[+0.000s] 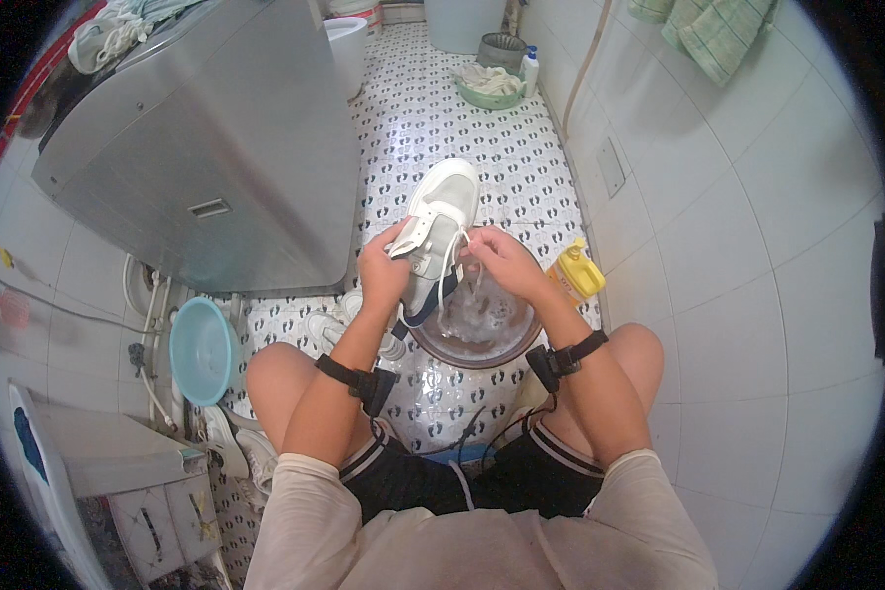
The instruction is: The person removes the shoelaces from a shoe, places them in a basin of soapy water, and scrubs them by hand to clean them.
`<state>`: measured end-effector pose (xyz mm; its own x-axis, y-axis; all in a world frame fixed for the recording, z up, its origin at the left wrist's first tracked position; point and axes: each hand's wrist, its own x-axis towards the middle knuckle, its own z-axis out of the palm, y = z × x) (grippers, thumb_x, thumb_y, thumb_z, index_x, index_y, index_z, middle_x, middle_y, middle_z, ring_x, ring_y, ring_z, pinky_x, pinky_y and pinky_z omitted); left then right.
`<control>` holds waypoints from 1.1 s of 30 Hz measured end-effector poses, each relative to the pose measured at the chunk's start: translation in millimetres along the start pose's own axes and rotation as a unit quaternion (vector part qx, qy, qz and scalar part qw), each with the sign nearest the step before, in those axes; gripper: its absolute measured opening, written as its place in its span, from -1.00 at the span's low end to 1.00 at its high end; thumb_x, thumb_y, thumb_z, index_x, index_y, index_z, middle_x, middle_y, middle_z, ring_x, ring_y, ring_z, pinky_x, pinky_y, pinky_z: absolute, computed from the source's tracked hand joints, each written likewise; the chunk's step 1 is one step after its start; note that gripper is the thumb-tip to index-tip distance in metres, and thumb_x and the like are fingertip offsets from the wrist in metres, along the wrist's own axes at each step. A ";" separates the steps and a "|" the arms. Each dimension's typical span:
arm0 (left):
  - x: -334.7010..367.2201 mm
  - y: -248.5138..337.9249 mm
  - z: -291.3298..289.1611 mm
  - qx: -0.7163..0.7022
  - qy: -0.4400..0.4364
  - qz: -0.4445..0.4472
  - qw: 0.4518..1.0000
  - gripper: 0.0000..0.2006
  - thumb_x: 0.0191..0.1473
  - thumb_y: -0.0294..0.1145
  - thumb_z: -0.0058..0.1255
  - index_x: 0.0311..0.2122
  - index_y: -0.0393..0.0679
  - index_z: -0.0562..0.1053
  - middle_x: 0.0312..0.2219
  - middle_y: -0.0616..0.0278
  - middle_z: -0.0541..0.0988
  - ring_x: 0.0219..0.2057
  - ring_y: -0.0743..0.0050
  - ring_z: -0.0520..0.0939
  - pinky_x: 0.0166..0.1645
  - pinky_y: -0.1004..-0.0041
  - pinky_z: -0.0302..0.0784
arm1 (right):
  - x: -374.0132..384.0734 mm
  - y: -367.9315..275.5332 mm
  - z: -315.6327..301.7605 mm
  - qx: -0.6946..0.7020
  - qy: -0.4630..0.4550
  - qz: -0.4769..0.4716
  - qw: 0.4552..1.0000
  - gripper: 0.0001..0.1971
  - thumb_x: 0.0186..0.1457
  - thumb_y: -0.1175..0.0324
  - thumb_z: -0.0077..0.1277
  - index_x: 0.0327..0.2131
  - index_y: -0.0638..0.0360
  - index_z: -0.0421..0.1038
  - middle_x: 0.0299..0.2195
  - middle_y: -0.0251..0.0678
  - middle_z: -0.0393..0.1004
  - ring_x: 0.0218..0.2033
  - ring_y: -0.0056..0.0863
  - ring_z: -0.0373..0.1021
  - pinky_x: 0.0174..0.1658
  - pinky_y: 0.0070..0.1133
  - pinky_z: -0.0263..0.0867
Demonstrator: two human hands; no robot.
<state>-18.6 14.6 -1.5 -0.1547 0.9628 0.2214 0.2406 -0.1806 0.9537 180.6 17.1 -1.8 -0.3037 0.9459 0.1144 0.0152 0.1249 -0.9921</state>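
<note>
A white and grey sneaker (446, 193) with a dark blue heel is held up over a round basin (477, 356) of sudsy water. My left hand (383, 264) is closed around the shoe's left side, near its opening. Pinched in the fingers of my right hand (501, 258) is the white shoelace (449, 258), at the shoe's right side. Part of the lace hangs loose down toward the water. The sneaker's toe points away from me, and its tongue and eyelets show.
A yellow bottle (577, 271) stands right of the basin, by the tiled wall. More white shoes (326, 329) lie at its left. A blue basin (203, 351) leans near pipes, below a large grey metal appliance (216, 157). Farther off sits a green basin (490, 99) with cloth.
</note>
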 end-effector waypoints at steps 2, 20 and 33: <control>0.7 -3.4 0.6 0.021 0.005 0.023 0.999 -0.48 -0.34 -0.74 -0.19 -0.17 -0.06 0.47 -0.34 -0.03 0.52 -0.28 0.28 0.55 -0.18 0.52 0.37 | 2.2 5.2 -1.3 0.041 0.027 0.039 0.998 -0.79 0.08 0.31 -0.20 -0.42 0.28 0.33 -0.47 -0.37 0.35 -0.50 -0.61 0.30 -0.43 -0.68 0.26; -1.7 2.2 -1.3 0.013 0.008 0.002 1.000 -0.49 -0.32 -0.74 -0.22 -0.17 -0.09 0.46 -0.34 -0.01 0.53 -0.29 0.28 0.55 -0.18 0.50 0.37 | -1.2 -4.4 1.9 0.049 -0.018 0.024 0.998 -0.82 0.08 0.39 -0.19 -0.56 0.22 0.22 -0.57 -0.42 0.31 -0.57 -0.69 0.24 -0.47 -0.69 0.23; -6.4 4.6 6.1 -0.005 -0.013 0.054 0.998 -0.47 -0.34 -0.76 -0.23 -0.17 -0.07 0.47 -0.37 0.03 0.51 -0.33 0.31 0.51 -0.18 0.53 0.34 | 2.8 -0.2 -3.5 -0.029 0.048 0.037 0.998 -0.79 0.06 0.31 -0.14 -0.50 0.26 0.30 -0.58 -0.41 0.35 -0.55 -0.67 0.28 -0.47 -0.68 0.23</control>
<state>-10.7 8.8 0.3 -0.1037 0.9425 0.3177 0.2458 -0.2853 0.9264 183.0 20.8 -1.1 -0.2080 0.9769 0.0483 0.0906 0.0684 -0.9935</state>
